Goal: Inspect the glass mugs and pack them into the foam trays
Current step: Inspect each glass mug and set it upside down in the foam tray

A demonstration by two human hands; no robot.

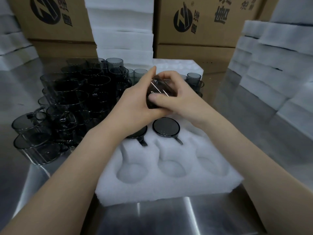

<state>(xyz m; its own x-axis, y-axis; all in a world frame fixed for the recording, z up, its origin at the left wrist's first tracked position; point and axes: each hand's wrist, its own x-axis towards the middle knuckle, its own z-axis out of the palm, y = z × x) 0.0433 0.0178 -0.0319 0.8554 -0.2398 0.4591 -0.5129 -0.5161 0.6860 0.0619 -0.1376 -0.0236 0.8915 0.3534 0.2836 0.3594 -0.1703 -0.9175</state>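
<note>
- While both hands cradle it above the twelve o'clock end of the foam tray (169, 189), the held mug (157, 92) lies tilted between the palms, its dark smoked glass catching streaks of light.
- The left hand (135, 102) wraps over the mug from the nine o'clock side. The right hand (179, 99) curls round it from three o'clock, and its fingers (160, 99) press across the wall. Both hands are closed firmly on the glass.
- By its look the mug is rigid, smooth and breakable, probably slick against bare skin and fairly weighty for its size. The body wall or the handle seems the safest hold, and it wants lowering into a pocket, not dropping.
- A packed mug (166, 127) sits in the tray's far row with its handle pointing to six o'clock. A second packed mug (137, 133) beside it is partly hidden under the left wrist. The three near-row pockets (171, 168) are unfilled.
- A pile of mugs (76, 102) crowds the shiny metal surface (169, 217) at nine o'clock of the tray. A few more stand at one o'clock behind the hands.
- Printed cartons (194, 22) stand at twelve o'clock with a white foam stack (122, 31) between them. More foam stacks (271, 65) rise at three o'clock, and brown cardboard (279, 184) lies at four o'clock.
</note>
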